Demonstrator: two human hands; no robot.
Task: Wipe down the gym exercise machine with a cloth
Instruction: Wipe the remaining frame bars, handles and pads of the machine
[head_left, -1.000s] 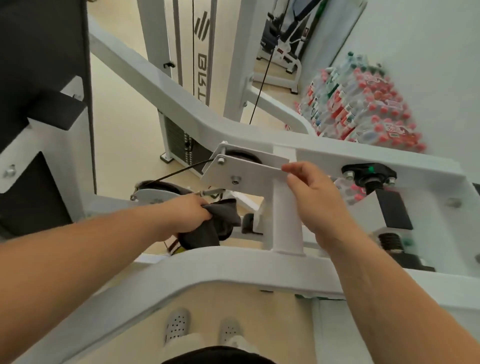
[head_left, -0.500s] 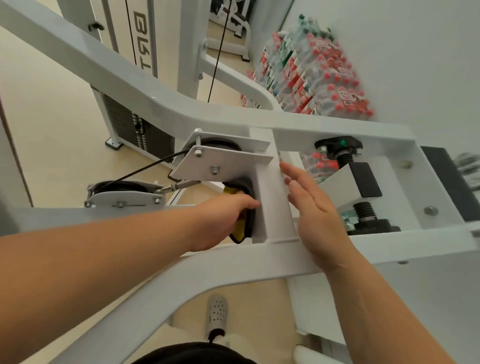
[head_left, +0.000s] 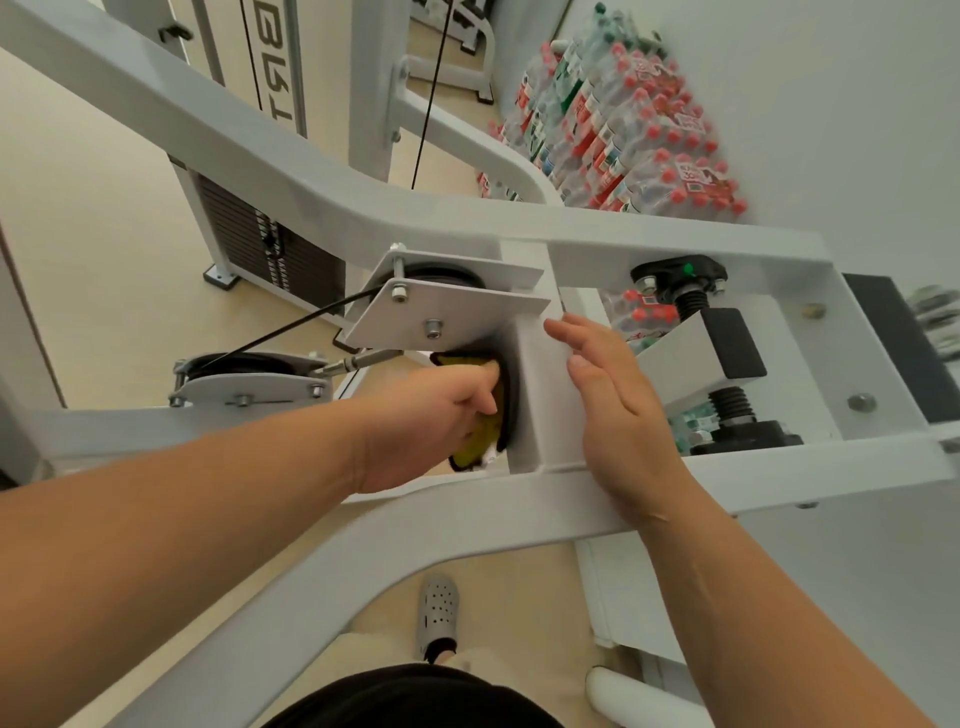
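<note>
The white exercise machine frame (head_left: 291, 171) crosses the view, with a short upright post (head_left: 535, 400) under a pulley bracket plate (head_left: 447, 312). My left hand (head_left: 431, 426) is shut on a yellow and black cloth (head_left: 475, 449), pressing it against the left side of the post, just below the plate. My right hand (head_left: 613, 410) lies flat and open on the right face of the post, fingers together and pointing up-left, holding nothing.
A second pulley (head_left: 244, 374) with a black cable (head_left: 291, 325) sits left of the post. The weight stack (head_left: 270, 244) stands behind. Shrink-wrapped packs of water bottles (head_left: 618, 135) are piled by the wall. A black adjuster knob (head_left: 680, 275) is right of the post. My shoe (head_left: 439, 613) is on the floor below.
My left hand has brought the cloth from lower left up against the post under the plate, its yellow side now showing. My right hand left the plate's edge and flattened on the post.
</note>
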